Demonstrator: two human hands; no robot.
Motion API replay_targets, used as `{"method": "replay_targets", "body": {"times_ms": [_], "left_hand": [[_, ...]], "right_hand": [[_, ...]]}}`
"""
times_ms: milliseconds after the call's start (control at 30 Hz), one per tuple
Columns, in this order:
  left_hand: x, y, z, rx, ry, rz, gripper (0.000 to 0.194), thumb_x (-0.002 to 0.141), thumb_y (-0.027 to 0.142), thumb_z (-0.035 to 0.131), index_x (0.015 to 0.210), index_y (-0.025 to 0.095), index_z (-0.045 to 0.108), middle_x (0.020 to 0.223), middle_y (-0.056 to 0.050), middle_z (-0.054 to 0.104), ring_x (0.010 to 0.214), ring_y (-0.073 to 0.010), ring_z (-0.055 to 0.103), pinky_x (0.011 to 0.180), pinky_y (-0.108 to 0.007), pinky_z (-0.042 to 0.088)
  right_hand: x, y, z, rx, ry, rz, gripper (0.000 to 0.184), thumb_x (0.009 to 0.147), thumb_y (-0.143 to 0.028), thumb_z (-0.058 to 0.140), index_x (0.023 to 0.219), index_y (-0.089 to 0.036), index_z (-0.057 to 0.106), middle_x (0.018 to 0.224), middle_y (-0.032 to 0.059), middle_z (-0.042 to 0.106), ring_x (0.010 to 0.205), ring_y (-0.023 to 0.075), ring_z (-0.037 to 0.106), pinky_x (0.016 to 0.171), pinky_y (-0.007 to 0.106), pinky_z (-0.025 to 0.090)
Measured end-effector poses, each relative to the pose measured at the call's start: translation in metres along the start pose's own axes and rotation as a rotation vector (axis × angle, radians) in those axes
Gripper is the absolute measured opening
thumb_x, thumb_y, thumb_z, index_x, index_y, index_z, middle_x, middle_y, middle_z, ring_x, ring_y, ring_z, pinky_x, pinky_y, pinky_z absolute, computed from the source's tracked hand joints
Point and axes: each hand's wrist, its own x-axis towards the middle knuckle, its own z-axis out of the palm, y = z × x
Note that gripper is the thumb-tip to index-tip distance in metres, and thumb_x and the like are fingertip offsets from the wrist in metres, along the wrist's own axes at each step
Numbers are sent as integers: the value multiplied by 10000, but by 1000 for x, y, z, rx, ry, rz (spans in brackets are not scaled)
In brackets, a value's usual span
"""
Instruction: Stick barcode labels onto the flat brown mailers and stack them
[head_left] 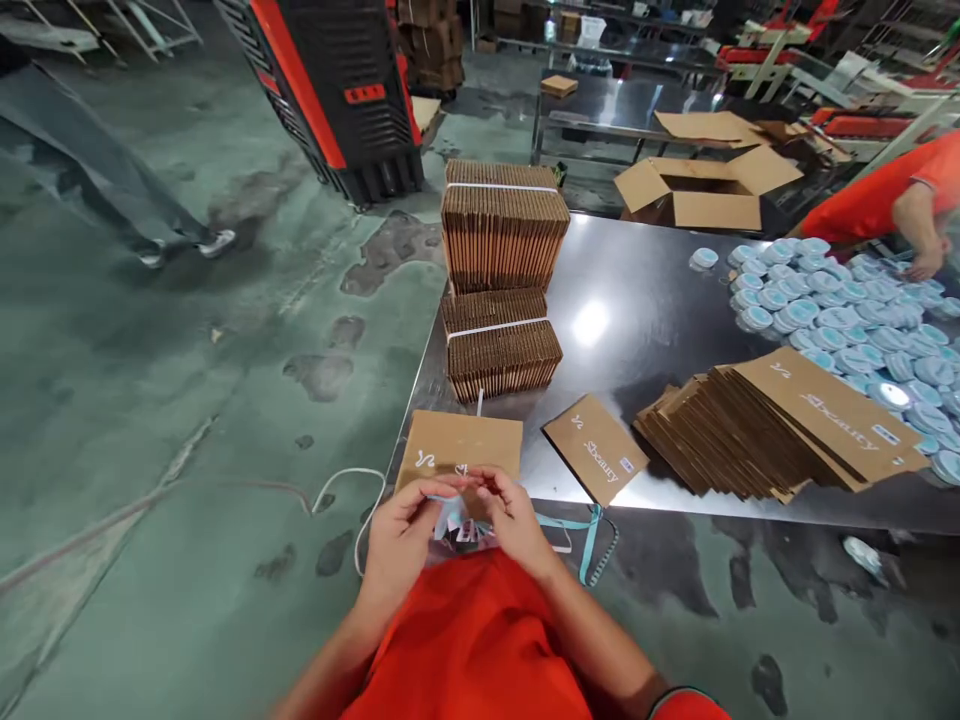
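Observation:
My left hand (409, 525) and my right hand (510, 515) meet close to my body at the near table edge. Both have their fingers pinched together around a small light-blue strip (448, 512), whose kind I cannot make out. Below the fingers hangs something crumpled, pink and white. Just beyond lies a flat cardboard box (465, 440) with white print, partly covered by my hands. To the right, a smaller printed cardboard box (596, 450) rests at an angle near the edge. A light-blue lanyard (590, 545) dangles below it.
Strapped stacks of folded cardboard (502, 240) stand at the table's left side. Flat printed cartons (750, 430) fan out at right, before a heap of round light-blue packs (862, 310). A co-worker's hand (928, 258) touches the heap. An open carton (709, 195) sits behind.

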Motion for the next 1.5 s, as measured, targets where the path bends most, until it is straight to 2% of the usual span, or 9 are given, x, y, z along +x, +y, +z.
{"method": "replay_targets", "body": {"times_ms": [133, 300, 600, 800, 1000, 1133, 1200, 1333, 1500], "left_hand": [[0, 9, -8, -82, 77, -8, 54, 732, 223, 647, 767, 190, 671, 928, -55, 749, 925, -205, 672, 868, -321, 493], [-6, 18, -16, -116, 138, 9, 66, 714, 199, 645, 765, 184, 686, 896, -50, 750, 915, -196, 670, 837, -295, 498], [-42, 31, -42, -65, 4, 139, 134, 729, 171, 570, 737, 184, 703, 840, -54, 761, 849, -192, 688, 808, -292, 512], [-69, 1, -84, 7, 93, 80, 239, 756, 232, 566, 962, 163, 664, 1004, -90, 736, 946, -204, 670, 876, -321, 491], [-71, -49, -111, 216, 4, -27, 464, 794, 334, 585, 1219, 161, 519, 1335, -177, 546, 1174, -271, 576, 994, -448, 444], [-82, -44, -116, 403, 57, 248, 435, 853, 332, 515, 1249, 152, 503, 1395, -190, 469, 1309, -296, 439, 1087, -514, 342], [-91, -32, -118, 480, -53, 427, 408, 875, 346, 494, 1240, 167, 520, 1391, -172, 481, 1328, -282, 416, 1110, -498, 323], [-108, -16, -115, 638, -483, 602, 521, 756, 390, 670, 1225, 197, 551, 1360, -145, 531, 1260, -302, 489, 1071, -473, 388], [-117, -21, -100, 701, -453, 590, 274, 832, 175, 474, 1052, 164, 636, 1153, -139, 634, 1096, -267, 585, 970, -434, 454]], "right_hand": [[2, 7, 4, -82, -181, -59, 296, 857, -273, 572, 1145, -212, 589, 1142, 72, 656, 1058, 212, 599, 942, 366, 451], [3, 9, 12, -72, -298, -13, 245, 873, -370, 578, 1048, -206, 628, 942, 43, 680, 861, 186, 630, 764, 299, 497], [-28, 6, 23, -374, -314, 8, 438, 724, -343, 708, 1125, -185, 631, 1032, 85, 685, 944, 251, 619, 843, 347, 468], [-68, 0, 48, -513, -86, 43, 181, 738, -317, 662, 834, -164, 655, 786, 39, 665, 740, 182, 581, 709, 291, 438], [-108, -37, 58, -472, -15, -33, 97, 760, -273, 646, 762, -177, 632, 751, 13, 648, 702, 149, 558, 699, 274, 424], [-127, -66, 62, -364, -106, 19, 99, 752, -261, 668, 780, -171, 639, 763, 8, 641, 719, 141, 554, 698, 263, 439], [-131, -74, 63, -314, -162, 48, 123, 753, -276, 680, 780, -164, 637, 749, 2, 627, 700, 131, 547, 681, 255, 440], [-131, -82, 66, -187, -219, 112, 247, 756, -384, 704, 792, -152, 628, 682, -15, 587, 608, 108, 518, 596, 237, 431], [-131, -92, 65, -240, -230, 142, 290, 736, -420, 719, 802, -148, 642, 694, -9, 610, 636, 115, 536, 611, 239, 436]]}}
